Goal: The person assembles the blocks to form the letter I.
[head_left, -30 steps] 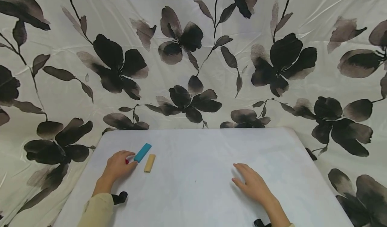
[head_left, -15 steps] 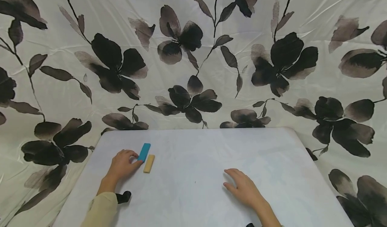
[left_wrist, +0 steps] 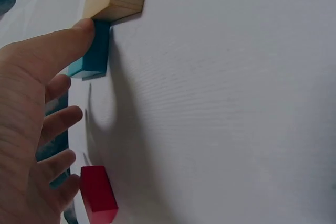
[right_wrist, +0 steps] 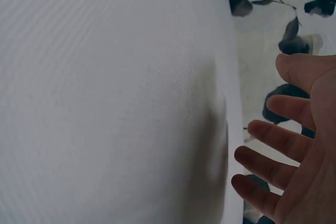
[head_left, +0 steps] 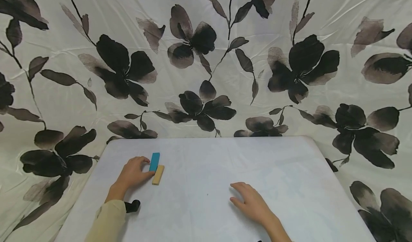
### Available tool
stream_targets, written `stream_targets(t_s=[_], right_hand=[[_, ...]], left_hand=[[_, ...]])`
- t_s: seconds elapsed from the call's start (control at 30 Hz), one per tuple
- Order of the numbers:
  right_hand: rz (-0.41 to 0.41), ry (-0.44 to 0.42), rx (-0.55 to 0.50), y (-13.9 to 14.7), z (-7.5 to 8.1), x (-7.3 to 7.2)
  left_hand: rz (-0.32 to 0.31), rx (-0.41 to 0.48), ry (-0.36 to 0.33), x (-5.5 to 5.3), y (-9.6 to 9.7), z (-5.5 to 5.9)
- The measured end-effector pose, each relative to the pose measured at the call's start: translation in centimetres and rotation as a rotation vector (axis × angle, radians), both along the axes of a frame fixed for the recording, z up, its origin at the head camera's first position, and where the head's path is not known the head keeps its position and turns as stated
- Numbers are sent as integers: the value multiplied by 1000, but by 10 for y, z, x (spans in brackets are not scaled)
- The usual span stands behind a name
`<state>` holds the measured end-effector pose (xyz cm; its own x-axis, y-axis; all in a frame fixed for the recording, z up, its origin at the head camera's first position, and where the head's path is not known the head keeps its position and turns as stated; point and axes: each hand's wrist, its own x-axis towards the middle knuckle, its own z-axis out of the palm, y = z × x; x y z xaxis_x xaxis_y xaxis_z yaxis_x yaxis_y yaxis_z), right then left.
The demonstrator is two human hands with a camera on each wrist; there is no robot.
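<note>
My left hand (head_left: 135,173) is at a blue block (head_left: 155,160) on the white table, its thumb at the block's near end and its index fingertip by the left side. The other fingers are spread and loosely bent. Against the blue block lies a plain wooden block (head_left: 158,175), marked with "49" in the left wrist view. A red block (left_wrist: 98,195) lies by the little finger in that view; the hand hides it from the head view. Over the table's right half, my right hand (head_left: 249,202) hovers with relaxed fingers, holding nothing.
The white tabletop (head_left: 206,220) ends at a straight far edge. Behind it hangs a pale cloth (head_left: 244,91) with dark flowers. A black wrist strap piece (head_left: 132,206) sticks out beside the left sleeve.
My left hand has moved right, and the blue block has turned more upright and slid closer to the wooden block. My right hand has drifted left and slightly nearer.
</note>
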<state>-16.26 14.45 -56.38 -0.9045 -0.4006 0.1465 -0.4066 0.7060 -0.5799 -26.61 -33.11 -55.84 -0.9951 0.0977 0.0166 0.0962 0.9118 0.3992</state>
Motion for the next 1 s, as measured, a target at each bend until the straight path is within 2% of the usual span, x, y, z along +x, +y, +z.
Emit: stream_targets(t_s=[0.27,0.47,0.6,0.8,1.0], right_hand=[[26,-1,11,-12,0,-1],[54,11,10,-20,0,3],[77,45,3,-24,2,5],[69,29,1,-30,7,4],[66,5,-55,-39,9,1]], left_hand=[[-56,19,-74,-15,1,9],[-62,7,-172,-19,1,11],[-86,18,-209,-21,0,12],[-86,2,-237,-26,-1,14],[-92,-15,-228,-31,-2,14]])
